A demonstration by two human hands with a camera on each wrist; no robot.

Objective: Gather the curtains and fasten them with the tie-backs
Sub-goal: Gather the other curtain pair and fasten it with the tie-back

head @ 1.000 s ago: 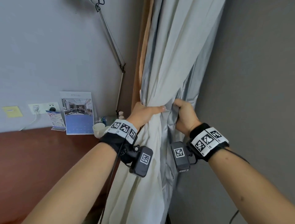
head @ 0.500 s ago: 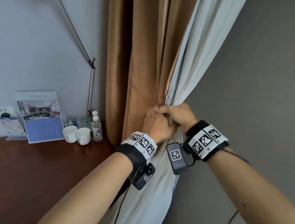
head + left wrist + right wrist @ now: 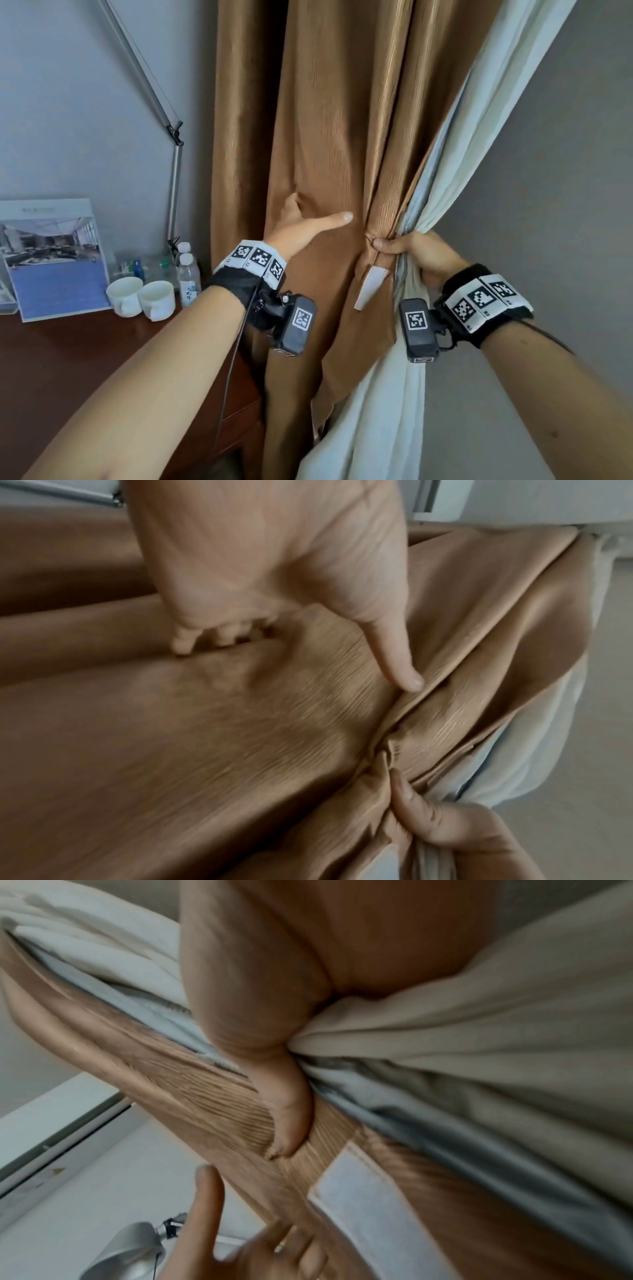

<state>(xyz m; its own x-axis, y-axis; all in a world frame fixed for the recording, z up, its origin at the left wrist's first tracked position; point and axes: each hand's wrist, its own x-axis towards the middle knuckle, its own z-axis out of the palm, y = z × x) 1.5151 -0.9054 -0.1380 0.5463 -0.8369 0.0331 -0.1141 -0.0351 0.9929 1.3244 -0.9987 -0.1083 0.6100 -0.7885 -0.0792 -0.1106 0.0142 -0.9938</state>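
Note:
A brown curtain hangs in the middle, with a white curtain bunched beside it on the right. My right hand grips both where they gather, thumb pressed on the brown folds. Just below that grip hangs a brown strip with a white fastening patch, also seen in the right wrist view as the white patch. My left hand lies spread on the brown curtain to the left, thumb stretched toward the gather. Its fingertips press into a fold and hold nothing.
A dark wooden desk stands at the left with two white cups, small water bottles and a standing calendar. A metal lamp arm rises by the curtain. A grey wall lies to the right.
My left hand has let go of the gathered bunch, opened and slid left across the brown curtain. The right hand keeps its grip, and the white patch now shows below it.

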